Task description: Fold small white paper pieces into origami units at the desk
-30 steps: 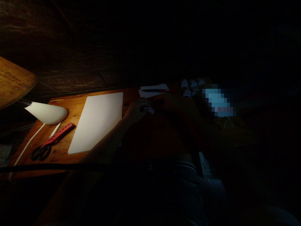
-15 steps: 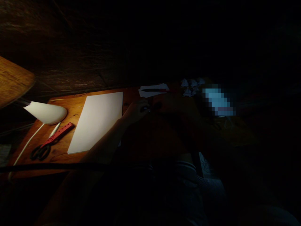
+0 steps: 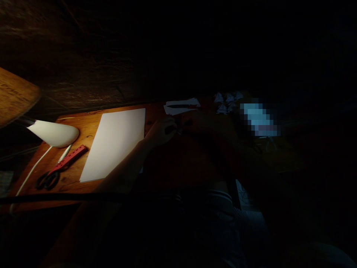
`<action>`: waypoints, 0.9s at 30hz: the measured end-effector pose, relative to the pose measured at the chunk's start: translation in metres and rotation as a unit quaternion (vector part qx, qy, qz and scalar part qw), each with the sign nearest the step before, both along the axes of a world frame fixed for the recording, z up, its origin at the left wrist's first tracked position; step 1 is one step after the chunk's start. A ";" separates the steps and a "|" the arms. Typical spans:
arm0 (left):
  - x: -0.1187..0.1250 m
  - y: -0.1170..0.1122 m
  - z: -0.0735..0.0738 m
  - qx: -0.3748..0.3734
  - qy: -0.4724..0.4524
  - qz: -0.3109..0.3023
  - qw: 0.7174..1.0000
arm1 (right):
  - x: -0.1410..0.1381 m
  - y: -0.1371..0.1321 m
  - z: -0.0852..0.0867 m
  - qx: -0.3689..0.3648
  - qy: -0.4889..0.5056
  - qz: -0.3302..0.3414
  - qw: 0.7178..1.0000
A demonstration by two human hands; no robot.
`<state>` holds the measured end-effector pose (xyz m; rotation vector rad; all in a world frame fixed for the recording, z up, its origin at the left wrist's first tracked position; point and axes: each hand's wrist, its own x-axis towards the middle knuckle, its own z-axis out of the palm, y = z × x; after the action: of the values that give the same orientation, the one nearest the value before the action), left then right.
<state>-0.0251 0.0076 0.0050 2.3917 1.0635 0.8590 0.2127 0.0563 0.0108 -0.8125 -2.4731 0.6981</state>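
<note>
Over the dark middle of the table, my left hand [image 3: 162, 131] is closed, its thumb and fingers pinching a small folded piece of paper [image 3: 180, 128]. My right hand [image 3: 196, 121] lies in deep shadow on the other side of that paper, fingers bent in against it. The paper's exact shape is too dim to make out. Just beyond my hands are paper strips [image 3: 178, 103] with a dark-bladed, red-handled cutter or knife [image 3: 181, 107] lying across them. Several small folded paper shapes [image 3: 222, 108] stand grouped farther right.
A stack of white sheets [image 3: 114, 143] lies left of my hands, partly under my left forearm. Red zigzag scissors [image 3: 68, 160], a white pen [image 3: 64, 153] and a lamp [image 3: 54, 133] with a cord are at the far left. A blurred-out bright screen [image 3: 259, 119] stands at right.
My fingers have shifted slightly around the small paper, which now stands more upright between them. My right hand shows a little more clearly. The things on the table stay put.
</note>
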 end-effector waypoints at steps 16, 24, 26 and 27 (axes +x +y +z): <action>-0.001 0.006 -0.007 -0.029 -0.035 0.014 0.999 | 0.007 0.003 0.008 0.019 -0.044 0.021 0.999; -0.004 0.008 -0.007 -0.037 -0.034 0.009 0.999 | 0.004 0.003 0.008 0.003 -0.044 0.027 0.999; -0.004 0.008 -0.007 -0.039 -0.035 0.014 0.999 | 0.003 -0.001 0.010 0.001 -0.052 0.011 0.999; -0.003 0.008 -0.007 -0.041 -0.036 0.015 0.998 | 0.003 -0.002 0.012 0.000 -0.058 0.001 0.998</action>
<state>-0.0285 0.0159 -0.0023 2.2655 1.0874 0.8879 0.2158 0.0541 0.0225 -0.8732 -2.5769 0.6679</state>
